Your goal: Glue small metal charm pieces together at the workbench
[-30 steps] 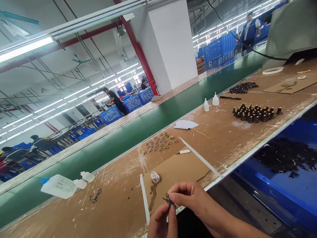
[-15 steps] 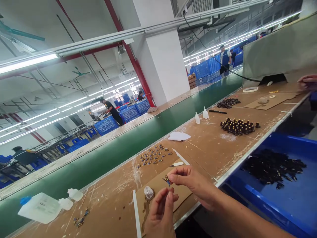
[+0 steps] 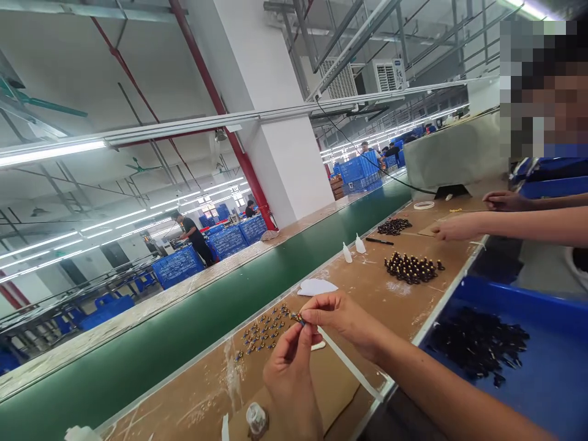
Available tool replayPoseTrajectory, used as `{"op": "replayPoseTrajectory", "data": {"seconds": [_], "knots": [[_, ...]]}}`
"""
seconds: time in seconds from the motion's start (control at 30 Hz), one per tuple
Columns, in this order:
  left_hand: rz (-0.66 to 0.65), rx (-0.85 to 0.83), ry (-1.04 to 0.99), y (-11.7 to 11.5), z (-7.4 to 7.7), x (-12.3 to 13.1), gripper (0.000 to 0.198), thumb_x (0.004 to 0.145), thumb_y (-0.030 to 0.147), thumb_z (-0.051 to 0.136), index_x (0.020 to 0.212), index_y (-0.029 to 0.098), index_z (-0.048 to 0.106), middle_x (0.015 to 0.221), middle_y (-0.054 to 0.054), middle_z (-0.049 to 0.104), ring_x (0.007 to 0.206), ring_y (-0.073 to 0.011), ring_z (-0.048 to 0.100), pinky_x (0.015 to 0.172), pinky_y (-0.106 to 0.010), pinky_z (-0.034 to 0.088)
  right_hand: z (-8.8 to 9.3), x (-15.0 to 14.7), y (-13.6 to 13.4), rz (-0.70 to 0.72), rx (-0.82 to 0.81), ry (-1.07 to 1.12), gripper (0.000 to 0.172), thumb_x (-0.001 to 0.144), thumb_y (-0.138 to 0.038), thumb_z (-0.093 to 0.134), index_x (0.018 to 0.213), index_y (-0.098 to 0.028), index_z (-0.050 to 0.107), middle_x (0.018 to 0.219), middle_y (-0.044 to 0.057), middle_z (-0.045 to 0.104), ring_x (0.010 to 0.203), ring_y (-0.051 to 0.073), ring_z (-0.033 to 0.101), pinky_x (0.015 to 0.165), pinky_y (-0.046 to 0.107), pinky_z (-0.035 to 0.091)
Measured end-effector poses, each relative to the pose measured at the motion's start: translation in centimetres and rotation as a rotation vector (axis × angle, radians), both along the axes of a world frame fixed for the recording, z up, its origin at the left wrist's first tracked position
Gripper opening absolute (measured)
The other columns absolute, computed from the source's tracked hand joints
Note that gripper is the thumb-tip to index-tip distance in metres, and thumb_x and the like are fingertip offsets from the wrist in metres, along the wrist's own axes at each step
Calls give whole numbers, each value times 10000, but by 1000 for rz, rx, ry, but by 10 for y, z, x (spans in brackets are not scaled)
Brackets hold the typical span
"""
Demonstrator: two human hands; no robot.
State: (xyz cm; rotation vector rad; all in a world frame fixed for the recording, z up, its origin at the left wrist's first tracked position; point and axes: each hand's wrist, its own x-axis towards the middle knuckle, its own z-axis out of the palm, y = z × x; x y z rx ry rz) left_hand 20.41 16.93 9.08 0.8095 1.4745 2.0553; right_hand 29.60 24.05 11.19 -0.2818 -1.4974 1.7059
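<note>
Between the fingertips of both my hands is a small blue, black and gold part (image 3: 297, 316), mostly hidden by the fingers. My right hand (image 3: 344, 321) pinches it from the upper right. My left hand (image 3: 294, 370), thumb and fingers pressed together, meets it from below. Similar small parts (image 3: 264, 332) lie spread on the brown bench just beyond my hands. Under my hands is a cardboard sheet (image 3: 337, 383) bearing a small clear cup (image 3: 256, 416). A white handle (image 3: 318, 346) shows partly behind my left fingers.
A green conveyor belt (image 3: 215, 321) runs along the bench. Farther right are white dropper bottles (image 3: 359, 245), a black pen (image 3: 379, 241) and standing black parts with yellow tips (image 3: 411, 268). A blue bin (image 3: 546, 312) holds black pieces. A co-worker's hand (image 3: 454, 226) rests over the bench.
My view has shifted, bringing the co-worker's arms into sight at the right. Both hands have moved up and away from me, closer to the spread parts, still pinching the small part.
</note>
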Motion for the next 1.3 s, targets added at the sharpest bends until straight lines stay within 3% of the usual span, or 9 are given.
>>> {"op": "replayPoseTrajectory", "data": {"seconds": [0.23, 0.6, 0.9, 1.3], "knots": [[-81, 71, 132, 23, 24, 3, 311, 622, 402, 734, 830, 171, 717, 716, -33, 696, 686, -154, 644, 713, -256, 503, 25, 8, 16, -87, 4, 17, 282, 668, -401, 682, 647, -127, 615, 565, -26, 545, 541, 64, 462, 680, 265, 378], [-73, 159, 227, 43, 48, 3, 317, 626, 388, 744, 851, 169, 705, 736, -14, 697, 674, -153, 649, 698, -262, 499, 51, 11, 21, -207, 119, 105, 312, 625, -427, 700, 642, -127, 614, 582, -22, 553, 564, 78, 482, 588, 232, 399], [-34, 131, 350, 41, 44, -2, 310, 644, 435, 718, 811, 175, 709, 727, -14, 690, 707, -159, 632, 717, -261, 480, 41, 9, 21, -274, 189, 131, 278, 667, -413, 673, 709, -140, 642, 659, -7, 594, 641, 94, 522, 615, 231, 419], [55, 106, 371, 31, 40, -2, 346, 621, 492, 707, 802, 197, 721, 822, -34, 704, 771, -183, 637, 734, -271, 509, 30, 6, 18, -394, 430, 179, 193, 789, -323, 606, 667, -188, 668, 758, 4, 621, 764, 111, 551, 734, 232, 436]]}}
